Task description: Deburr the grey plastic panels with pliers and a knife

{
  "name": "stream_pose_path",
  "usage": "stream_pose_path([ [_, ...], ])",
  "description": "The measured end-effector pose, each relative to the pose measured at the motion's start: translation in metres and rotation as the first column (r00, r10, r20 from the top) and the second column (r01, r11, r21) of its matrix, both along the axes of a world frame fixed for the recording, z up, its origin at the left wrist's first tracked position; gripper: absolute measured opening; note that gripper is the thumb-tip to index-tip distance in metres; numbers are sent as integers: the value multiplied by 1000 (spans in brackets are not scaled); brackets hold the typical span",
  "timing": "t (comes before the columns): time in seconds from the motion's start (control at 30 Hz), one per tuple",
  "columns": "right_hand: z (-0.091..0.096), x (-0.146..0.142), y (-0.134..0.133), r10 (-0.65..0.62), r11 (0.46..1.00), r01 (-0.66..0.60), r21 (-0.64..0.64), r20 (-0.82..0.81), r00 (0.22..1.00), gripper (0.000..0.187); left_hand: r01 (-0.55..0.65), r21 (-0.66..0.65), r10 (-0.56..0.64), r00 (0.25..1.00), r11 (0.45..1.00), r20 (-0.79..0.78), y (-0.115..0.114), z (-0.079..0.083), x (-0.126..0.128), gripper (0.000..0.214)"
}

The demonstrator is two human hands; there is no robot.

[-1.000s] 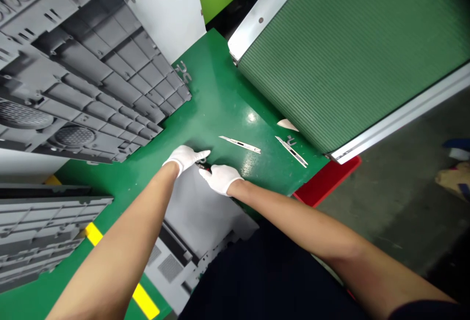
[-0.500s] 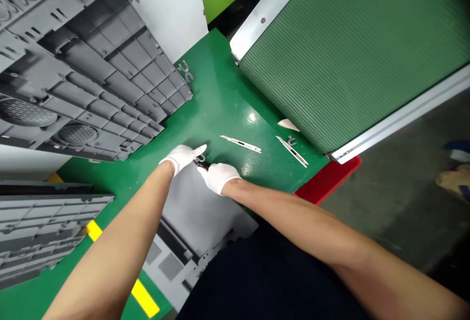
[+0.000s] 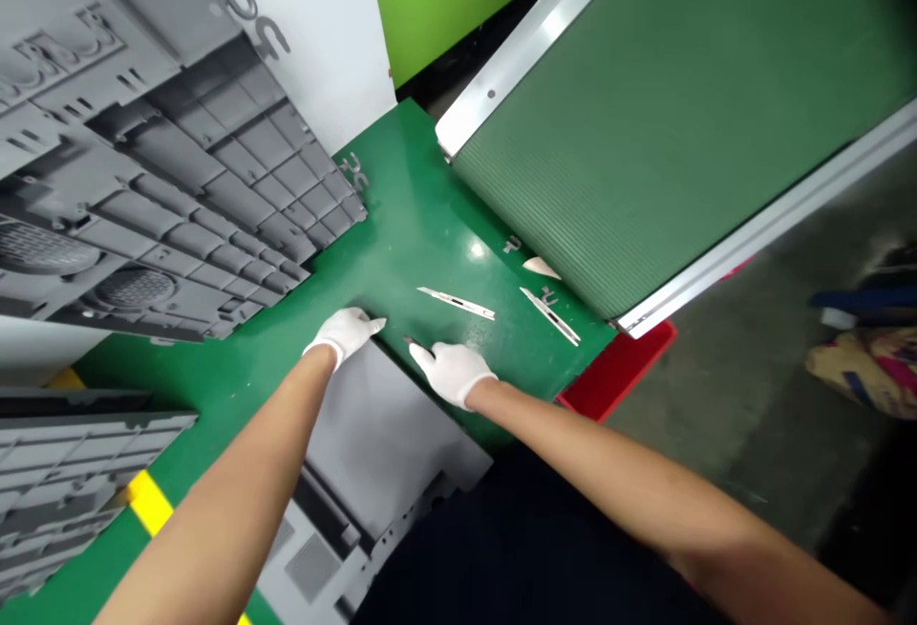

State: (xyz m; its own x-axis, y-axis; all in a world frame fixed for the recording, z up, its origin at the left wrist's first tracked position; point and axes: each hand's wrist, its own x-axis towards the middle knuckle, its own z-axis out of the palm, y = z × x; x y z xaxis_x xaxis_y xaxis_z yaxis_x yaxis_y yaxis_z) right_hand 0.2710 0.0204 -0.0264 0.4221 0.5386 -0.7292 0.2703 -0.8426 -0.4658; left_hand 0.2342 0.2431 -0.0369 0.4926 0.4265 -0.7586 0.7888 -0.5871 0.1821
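Note:
A grey plastic panel (image 3: 391, 424) lies at the table's near edge, against my dark clothing. My left hand (image 3: 344, 334), in a white glove, holds the panel's far corner with the thumb stretched out to the right. Just right of the panel, my right hand (image 3: 451, 372), also gloved, is closed around nippers (image 3: 408, 339). Only their dark tip shows; the handles are hidden in the palm. Beyond that hand lie a white utility knife (image 3: 457, 302) and a second knife (image 3: 550, 316). A small grey hook-shaped piece (image 3: 511, 245) rests near the conveyor.
Large ribbed grey panels (image 3: 215, 166) stand on the left of the green table (image 3: 401, 243). A green conveyor belt (image 3: 645, 128) with a metal frame rises at the right. Below its corner is a red bin (image 3: 620, 372). Yellow tape (image 3: 149, 503) marks the table.
My hands have moved apart, the right one with the nippers going right. The grey hook between them is gone from there; another hook piece now shows by the conveyor.

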Motion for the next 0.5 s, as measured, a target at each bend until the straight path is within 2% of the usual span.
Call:
stream_pose_path([
  [0.07, 3, -3, -27, -48, 999, 48, -3, 70, 996, 81, -18, 85, 18, 1000, 996, 1, 3, -2, -8, 38],
  [0.13, 5, -3, -52, -68, 997, 77, -31, 228, 971, 73, -84, 150, 83, 996, 985, 12, 7, 0, -19, 41],
  [0.23, 7, 7, -74, -44, 996, 76, -46, 489, 871, 64, -241, 167, 229, 969, 956, 89, 15, 19, -41, 47],
  [0.33, 2, 31, -66, -32, 999, 18, 29, 583, 812, 54, -411, 166, 370, 901, 897, 227, 30, 64, -74, 43],
  [0.43, -2, 56, -36, 16, 997, -57, 51, 584, 811, 37, -601, 153, 480, 744, 784, 465, 47, 129, -112, 30],
  [0.5, -3, 65, -16, 89, 995, -104, -2, 538, 838, 25, -677, 80, 547, 653, 731, 524, 52, 177, -138, 29],
])
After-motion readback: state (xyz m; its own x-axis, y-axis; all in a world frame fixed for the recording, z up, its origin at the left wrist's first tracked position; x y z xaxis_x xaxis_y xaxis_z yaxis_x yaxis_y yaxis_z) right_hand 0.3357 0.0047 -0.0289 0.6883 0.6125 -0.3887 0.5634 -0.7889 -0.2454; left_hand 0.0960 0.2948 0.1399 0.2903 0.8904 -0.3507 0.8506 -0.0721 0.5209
